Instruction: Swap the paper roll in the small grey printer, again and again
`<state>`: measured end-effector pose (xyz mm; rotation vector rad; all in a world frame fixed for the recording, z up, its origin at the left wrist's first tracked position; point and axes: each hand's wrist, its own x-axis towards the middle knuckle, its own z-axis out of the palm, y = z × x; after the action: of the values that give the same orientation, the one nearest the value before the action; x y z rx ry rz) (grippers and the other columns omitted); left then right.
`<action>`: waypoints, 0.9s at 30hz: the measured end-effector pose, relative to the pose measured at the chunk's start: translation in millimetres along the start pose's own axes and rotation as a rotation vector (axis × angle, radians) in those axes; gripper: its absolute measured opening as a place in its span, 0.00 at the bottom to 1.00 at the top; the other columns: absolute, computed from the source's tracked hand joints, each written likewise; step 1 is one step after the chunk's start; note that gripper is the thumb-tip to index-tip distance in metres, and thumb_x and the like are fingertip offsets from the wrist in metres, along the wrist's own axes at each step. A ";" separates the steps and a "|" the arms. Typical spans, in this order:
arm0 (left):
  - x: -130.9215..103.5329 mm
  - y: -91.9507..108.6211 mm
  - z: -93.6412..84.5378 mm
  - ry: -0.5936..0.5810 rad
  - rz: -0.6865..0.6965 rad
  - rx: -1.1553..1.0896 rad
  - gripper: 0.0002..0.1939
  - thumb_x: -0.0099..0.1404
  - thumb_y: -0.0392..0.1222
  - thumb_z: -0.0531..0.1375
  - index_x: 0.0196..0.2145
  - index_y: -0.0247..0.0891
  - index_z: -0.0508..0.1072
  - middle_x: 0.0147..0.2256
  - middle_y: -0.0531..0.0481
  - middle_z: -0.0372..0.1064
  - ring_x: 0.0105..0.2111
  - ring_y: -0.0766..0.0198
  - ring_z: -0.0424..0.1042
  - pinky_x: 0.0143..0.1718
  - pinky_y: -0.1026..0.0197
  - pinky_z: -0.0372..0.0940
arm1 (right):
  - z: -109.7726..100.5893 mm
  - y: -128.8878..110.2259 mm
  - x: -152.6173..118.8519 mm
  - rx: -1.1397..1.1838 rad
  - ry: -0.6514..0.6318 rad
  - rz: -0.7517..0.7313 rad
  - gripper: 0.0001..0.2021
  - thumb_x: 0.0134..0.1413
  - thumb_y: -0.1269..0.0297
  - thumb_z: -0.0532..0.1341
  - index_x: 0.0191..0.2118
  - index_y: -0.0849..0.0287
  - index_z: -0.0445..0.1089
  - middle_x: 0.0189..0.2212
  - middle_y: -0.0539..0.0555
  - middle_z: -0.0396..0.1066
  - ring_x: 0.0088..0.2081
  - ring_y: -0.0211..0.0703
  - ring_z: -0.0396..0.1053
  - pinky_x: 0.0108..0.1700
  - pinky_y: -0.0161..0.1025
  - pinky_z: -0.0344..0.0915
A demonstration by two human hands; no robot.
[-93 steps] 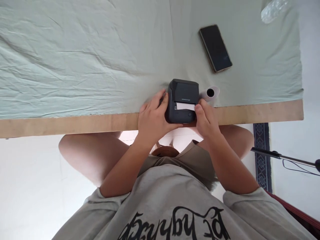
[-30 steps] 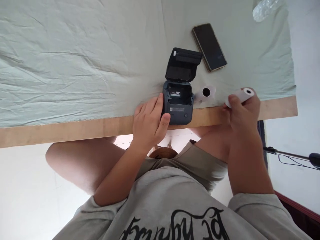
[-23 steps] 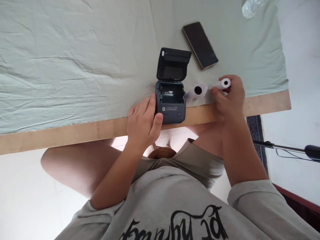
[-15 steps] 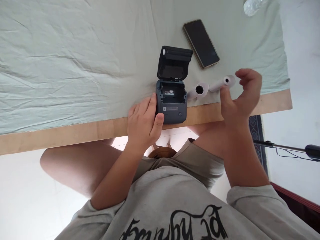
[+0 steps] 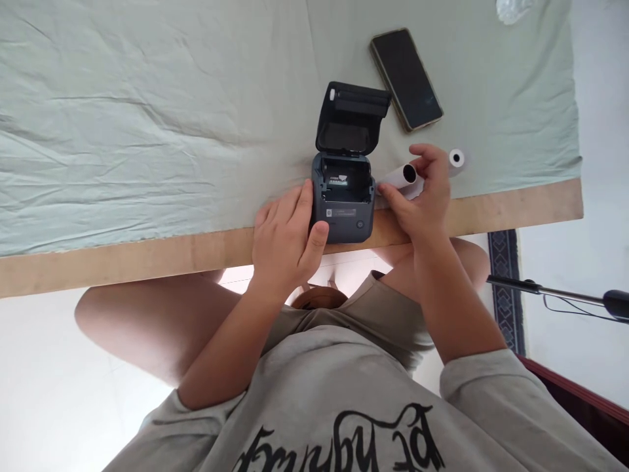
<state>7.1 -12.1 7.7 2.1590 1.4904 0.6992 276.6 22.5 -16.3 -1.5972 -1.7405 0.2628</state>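
Observation:
A dark blue-grey printer (image 5: 343,219) lies at the table's front edge, its black lid (image 5: 350,121) raised and its inner bay in view. My left hand (image 5: 289,239) rests flat against the printer's left side, fingers stretched and thumb apart. Just right of the printer, my right hand (image 5: 425,190) is around a white paper roll with a dark core (image 5: 400,177), thumb on the near side and fingers spread on the far side; whether it grips the roll is unclear. A second, narrower-cored white roll (image 5: 457,158) stands right of that hand.
A dark phone (image 5: 407,78) lies behind the printer to the right. Clear plastic (image 5: 514,9) shows at the top right. The pale green cloth (image 5: 171,131) leaves a wooden front edge (image 5: 147,263) bare. A black pole (image 5: 565,292) reaches in from the right.
My right hand has moved left from the narrow-cored roll to the wide-cored one. The narrow-cored roll now looks more upright. My left hand stays against the printer. The view has shifted slightly.

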 end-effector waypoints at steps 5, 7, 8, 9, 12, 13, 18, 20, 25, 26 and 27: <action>0.3 0.5 -0.9 0.000 0.004 0.016 0.47 0.75 0.65 0.26 0.69 0.31 0.63 0.63 0.34 0.69 0.60 0.46 0.70 0.60 0.48 0.59 | 4.6 -10.6 -1.9 0.152 0.042 0.066 0.27 0.52 0.52 0.67 0.56 0.46 0.59 0.44 0.51 0.70 0.38 0.42 0.72 0.43 0.47 0.73; 0.6 0.8 -1.0 -0.011 0.007 0.016 0.45 0.76 0.65 0.28 0.69 0.32 0.63 0.62 0.34 0.69 0.60 0.44 0.70 0.60 0.47 0.59 | 6.4 -13.1 -2.8 0.214 0.054 0.084 0.22 0.54 0.52 0.65 0.53 0.46 0.59 0.46 0.52 0.71 0.38 0.42 0.74 0.42 0.47 0.73; 0.7 1.0 -0.8 -0.016 0.003 0.022 0.44 0.76 0.65 0.31 0.69 0.32 0.63 0.62 0.33 0.69 0.60 0.43 0.70 0.60 0.46 0.60 | 6.7 -13.9 -3.3 0.222 0.057 0.087 0.20 0.55 0.51 0.64 0.51 0.47 0.59 0.47 0.52 0.71 0.40 0.43 0.75 0.44 0.48 0.73; 1.0 1.3 -0.4 -0.018 -0.005 0.031 0.42 0.76 0.66 0.34 0.69 0.33 0.63 0.62 0.33 0.69 0.59 0.42 0.70 0.60 0.45 0.60 | 6.5 -14.7 -3.6 0.218 0.053 0.087 0.18 0.56 0.51 0.63 0.49 0.47 0.60 0.47 0.53 0.72 0.43 0.44 0.76 0.46 0.49 0.74; 2.0 2.8 1.2 -0.019 -0.036 0.066 0.39 0.73 0.64 0.45 0.68 0.32 0.63 0.62 0.32 0.69 0.59 0.38 0.69 0.60 0.41 0.60 | 3.8 -16.4 -4.4 0.197 0.049 0.068 0.15 0.59 0.51 0.61 0.48 0.49 0.63 0.48 0.53 0.73 0.48 0.47 0.75 0.53 0.53 0.73; 2.4 3.5 1.5 -0.020 -0.043 0.075 0.39 0.72 0.63 0.47 0.68 0.31 0.63 0.62 0.32 0.69 0.59 0.37 0.69 0.60 0.41 0.60 | 2.5 -16.8 -4.5 0.188 0.048 0.061 0.14 0.60 0.51 0.60 0.48 0.49 0.64 0.47 0.54 0.74 0.49 0.47 0.75 0.54 0.54 0.72; 3.6 5.7 0.6 -0.015 -0.030 0.098 0.38 0.71 0.59 0.50 0.67 0.26 0.64 0.59 0.31 0.71 0.56 0.38 0.72 0.57 0.43 0.63 | -3.4 -20.1 -4.3 0.134 0.096 0.072 0.14 0.64 0.49 0.56 0.48 0.50 0.69 0.44 0.55 0.75 0.50 0.50 0.75 0.58 0.57 0.71; 3.3 5.8 0.0 -0.015 -0.027 0.098 0.38 0.72 0.59 0.50 0.67 0.26 0.64 0.59 0.31 0.71 0.56 0.39 0.72 0.57 0.44 0.63 | -5.4 -27.6 -3.0 0.169 0.111 0.050 0.14 0.64 0.49 0.57 0.48 0.49 0.69 0.43 0.54 0.76 0.49 0.50 0.76 0.57 0.57 0.71; 2.3 6.0 0.0 -0.026 -0.046 0.072 0.37 0.72 0.60 0.51 0.68 0.31 0.63 0.61 0.33 0.70 0.58 0.39 0.71 0.60 0.44 0.61 | -7.7 -66.3 10.1 0.259 -0.070 -0.100 0.11 0.59 0.60 0.63 0.47 0.46 0.66 0.52 0.52 0.77 0.55 0.50 0.76 0.57 0.54 0.74; 2.2 6.1 0.1 -0.029 -0.046 0.068 0.37 0.72 0.60 0.51 0.68 0.31 0.63 0.61 0.33 0.70 0.59 0.39 0.70 0.60 0.44 0.60 | -6.9 -73.4 14.7 0.213 -0.118 -0.107 0.11 0.58 0.61 0.64 0.46 0.45 0.67 0.52 0.51 0.77 0.56 0.50 0.75 0.58 0.55 0.73; 2.1 6.2 0.2 -0.030 -0.048 0.067 0.37 0.72 0.60 0.51 0.68 0.31 0.63 0.61 0.33 0.70 0.59 0.40 0.70 0.61 0.45 0.60 | -5.5 -78.9 19.6 0.161 -0.166 -0.107 0.10 0.57 0.63 0.64 0.44 0.45 0.67 0.53 0.51 0.78 0.56 0.51 0.75 0.60 0.56 0.72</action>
<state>12.3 -12.2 11.7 2.1658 1.5653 0.6066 220.4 22.9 42.7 -1.3955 -1.8731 0.4821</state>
